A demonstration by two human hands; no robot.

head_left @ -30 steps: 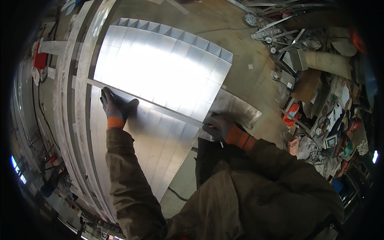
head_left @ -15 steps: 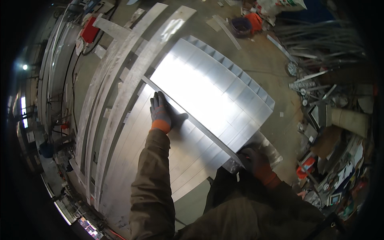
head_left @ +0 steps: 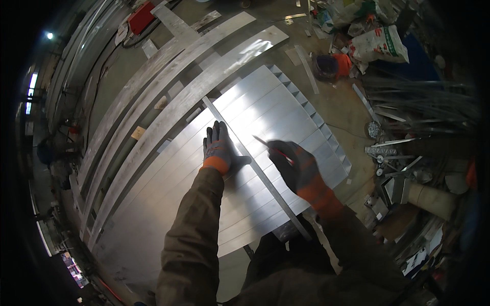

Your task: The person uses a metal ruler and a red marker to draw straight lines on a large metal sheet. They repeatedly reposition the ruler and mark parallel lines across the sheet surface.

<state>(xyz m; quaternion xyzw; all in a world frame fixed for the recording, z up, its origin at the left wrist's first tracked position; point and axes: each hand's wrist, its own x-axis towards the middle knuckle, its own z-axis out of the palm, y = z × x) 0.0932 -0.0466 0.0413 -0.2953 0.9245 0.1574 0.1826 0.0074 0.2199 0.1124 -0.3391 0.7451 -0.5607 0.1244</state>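
Observation:
A long, narrow metal straightedge bar (head_left: pixel 260 173) crosses a wide panel of ribbed silvery metal (head_left: pixel 301 115). My left hand (head_left: pixel 218 148), in a grey and orange glove, lies flat on the panel to the left of the bar. Its fingers are stretched out, and the thumb reaches toward the bar. To the right of the bar, my gloved right hand (head_left: pixel 298 168) is above the panel, fingers closed round a slim, pointed, pen-like tool (head_left: pixel 260 139). A little red shows by its fingers; the rest of the tool is hidden in the glove.
Several long flat metal beams (head_left: pixel 178 102) run along the panel's left side. At the far right are a white printed sack (head_left: pixel 380 46) and a bundle of thin metal strips (head_left: pixel 423 104). Mixed scrap surrounds a tan roll (head_left: pixel 431 200) on the right. A red box (head_left: pixel 140 19) stands at the far left.
My right hand has come from the bar's near end up over the panel, with the pointed tool now showing. My left hand stays flat beside the bar. The whole view has shifted.

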